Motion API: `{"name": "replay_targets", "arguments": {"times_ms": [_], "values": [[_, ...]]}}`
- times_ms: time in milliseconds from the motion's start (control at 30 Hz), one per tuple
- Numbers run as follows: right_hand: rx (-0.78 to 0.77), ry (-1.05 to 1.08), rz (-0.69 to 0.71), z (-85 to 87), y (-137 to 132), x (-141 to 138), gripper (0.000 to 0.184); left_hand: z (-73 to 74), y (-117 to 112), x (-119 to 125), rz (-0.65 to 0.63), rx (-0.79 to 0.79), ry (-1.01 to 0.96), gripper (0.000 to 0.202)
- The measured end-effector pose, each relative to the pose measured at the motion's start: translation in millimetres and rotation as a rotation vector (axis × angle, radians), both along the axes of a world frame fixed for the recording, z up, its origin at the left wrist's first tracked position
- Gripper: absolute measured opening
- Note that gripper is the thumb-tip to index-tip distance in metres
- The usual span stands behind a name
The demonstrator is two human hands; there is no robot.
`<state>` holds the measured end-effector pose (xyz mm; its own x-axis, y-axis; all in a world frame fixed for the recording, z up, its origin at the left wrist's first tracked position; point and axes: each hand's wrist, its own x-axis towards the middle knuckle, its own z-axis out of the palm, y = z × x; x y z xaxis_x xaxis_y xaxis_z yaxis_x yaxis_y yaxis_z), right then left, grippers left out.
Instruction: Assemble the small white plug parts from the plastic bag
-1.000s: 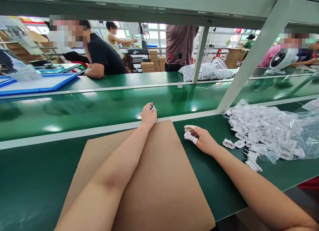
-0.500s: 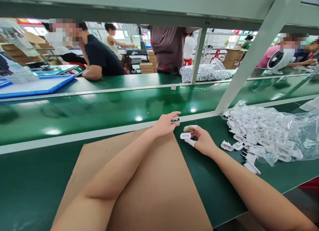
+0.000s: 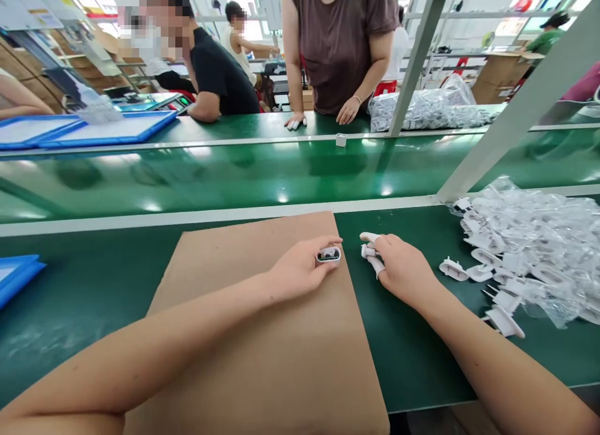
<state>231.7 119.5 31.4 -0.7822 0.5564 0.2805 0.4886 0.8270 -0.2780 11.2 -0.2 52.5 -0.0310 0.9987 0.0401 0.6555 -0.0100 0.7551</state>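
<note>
My left hand [image 3: 304, 265] is closed around a small white charger housing [image 3: 329, 255]; its open oval end faces me and dark parts show inside. Beneath that hand lies a brown cardboard sheet [image 3: 262, 360]. To the right, my right hand [image 3: 398, 263] pinches a white plug cover [image 3: 368, 251] between fingertips that wear white finger cots. The cover is turned edge-on, and its prongs are not clearly visible. A short gap separates the two pieces. Beyond my right hand, a loose plug cover [image 3: 453, 269] rests on the green bench.
At right, a clear plastic bag [image 3: 539, 235] spills many white plug covers. A green conveyor belt [image 3: 225, 182] runs across, with a small white housing [image 3: 340, 140] at its far edge. A slanted metal post [image 3: 506, 110] rises at right. Co-workers sit and stand opposite.
My left hand has come nearer over the cardboard, turning the housing's open end towards me. The cover in my right hand has turned from face-on to edge-on. The view has shifted.
</note>
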Motion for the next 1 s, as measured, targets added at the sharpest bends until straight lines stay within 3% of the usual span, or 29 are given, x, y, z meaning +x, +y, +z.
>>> {"name": "replay_targets", "arguments": {"times_ms": [167,300,400,467,567,733,867,1000], "values": [[-0.359,0.173,0.027,-10.4,6.5,-13.8,0.019,-36.8,-8.3,3.1,0.049,0.158,-0.188,0.068],[-0.481,0.343,0.034,-16.8,12.8,-21.7,0.017,-41.1,-3.9,1.5,-0.004,0.212,-0.166,0.022],[-0.535,0.428,0.01,-15.0,8.8,-20.5,0.021,-38.1,-1.9,-1.4,-0.012,0.212,-0.196,0.015],[-0.473,0.38,-0.008,-6.0,2.1,-18.0,0.024,-37.6,-1.8,-3.6,0.001,0.225,-0.22,0.019],[-0.31,0.299,0.0,21.2,-10.4,-18.5,0.029,-39.6,-2.3,-6.5,0.011,0.226,-0.253,0.018],[-0.133,0.036,0.195,66.8,-29.1,-39.4,0.02,-44.7,-2.2,-9.2,0.003,0.24,-0.274,0.013],[-0.072,-0.176,0.238,69.3,-34.6,-58.7,0.013,-46.7,-2.4,-10.9,-0.026,0.28,-0.258,0.008],[-0.061,-0.127,0.248,57.7,-33.5,-65.4,0.012,-46.5,-3.0,-11.5,-0.02,0.278,-0.248,0.005]]}}
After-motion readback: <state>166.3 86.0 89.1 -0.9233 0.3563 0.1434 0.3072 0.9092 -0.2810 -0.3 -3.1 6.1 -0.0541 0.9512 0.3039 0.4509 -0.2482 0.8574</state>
